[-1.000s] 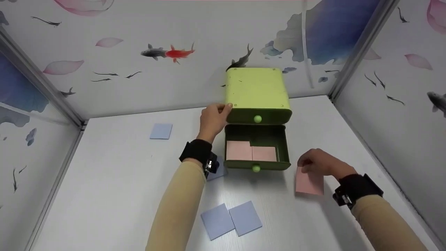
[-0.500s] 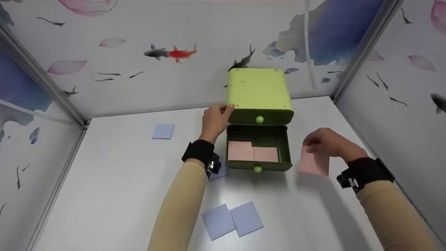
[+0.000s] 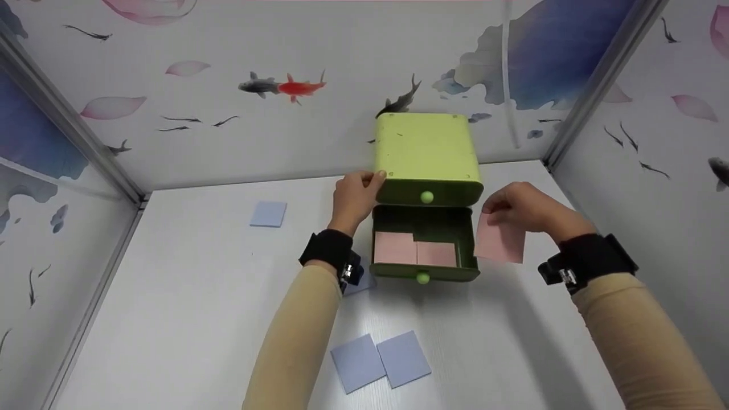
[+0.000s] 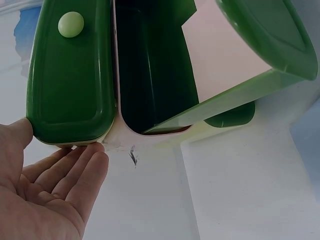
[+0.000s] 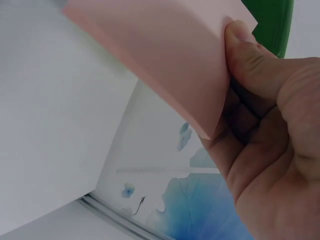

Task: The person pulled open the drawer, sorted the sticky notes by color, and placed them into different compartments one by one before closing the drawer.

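A small green two-drawer cabinet (image 3: 426, 147) stands near the back wall, its lower drawer (image 3: 450, 273) pulled out. Two pink sticky note pads (image 3: 394, 248) lie in that drawer, towards its front and left. My left hand (image 3: 353, 198) holds the cabinet's upper left front corner, thumb on one side and fingers on the other, as the left wrist view shows (image 4: 60, 185). Just right of the drawer, my right hand (image 3: 524, 208) pinches another pink sticky note pad (image 3: 501, 242) above the table. In the right wrist view this pad (image 5: 170, 60) hangs tilted, gripped near its edge.
Two blue pads (image 3: 357, 363) touch each other on the white table (image 3: 188, 296) in front. Another blue pad (image 3: 269, 214) lies at the back left. One more blue pad (image 3: 360, 285) is partly hidden behind my left wrist. Patterned walls surround the table's back and sides.
My right hand has lifted the pink pad from low on the right, carrying it farther back and then left towards the drawer. My left hand keeps its hold on the cabinet.
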`<control>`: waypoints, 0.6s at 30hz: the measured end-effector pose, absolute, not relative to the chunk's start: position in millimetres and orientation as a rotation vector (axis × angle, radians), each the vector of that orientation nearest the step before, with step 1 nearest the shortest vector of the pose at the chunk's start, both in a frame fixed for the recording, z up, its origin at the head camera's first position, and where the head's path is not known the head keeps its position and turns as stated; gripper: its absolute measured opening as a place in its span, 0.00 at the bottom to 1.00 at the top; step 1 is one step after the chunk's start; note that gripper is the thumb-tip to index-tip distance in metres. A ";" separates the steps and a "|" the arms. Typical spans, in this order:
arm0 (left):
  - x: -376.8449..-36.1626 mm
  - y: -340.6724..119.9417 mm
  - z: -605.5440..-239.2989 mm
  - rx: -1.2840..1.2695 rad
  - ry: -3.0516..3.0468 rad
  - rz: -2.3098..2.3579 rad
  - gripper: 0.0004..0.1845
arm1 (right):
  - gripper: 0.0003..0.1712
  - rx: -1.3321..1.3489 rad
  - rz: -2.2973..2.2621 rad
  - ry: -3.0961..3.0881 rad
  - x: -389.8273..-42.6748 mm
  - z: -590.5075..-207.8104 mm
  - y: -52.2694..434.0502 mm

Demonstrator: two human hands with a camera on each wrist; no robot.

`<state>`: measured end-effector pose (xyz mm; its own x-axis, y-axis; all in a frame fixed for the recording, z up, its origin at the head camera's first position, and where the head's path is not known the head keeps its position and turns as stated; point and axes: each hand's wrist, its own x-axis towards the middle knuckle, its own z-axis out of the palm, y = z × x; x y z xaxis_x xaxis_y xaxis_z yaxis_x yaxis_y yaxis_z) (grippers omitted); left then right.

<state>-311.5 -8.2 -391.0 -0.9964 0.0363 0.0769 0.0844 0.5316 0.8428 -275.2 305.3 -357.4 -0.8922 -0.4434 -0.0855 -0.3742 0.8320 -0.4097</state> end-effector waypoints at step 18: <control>-311.5 -7.4 -390.8 -0.074 -2.692 -1.532 0.26 | 0.05 -0.759 -0.618 2.906 -290.2 -385.9 241.6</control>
<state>-311.5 -7.4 -390.8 -0.9979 0.0197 0.0613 0.0628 0.5100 0.8579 -290.2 241.6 -385.9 -0.8747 -0.4838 0.0285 -0.4535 0.7965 -0.3999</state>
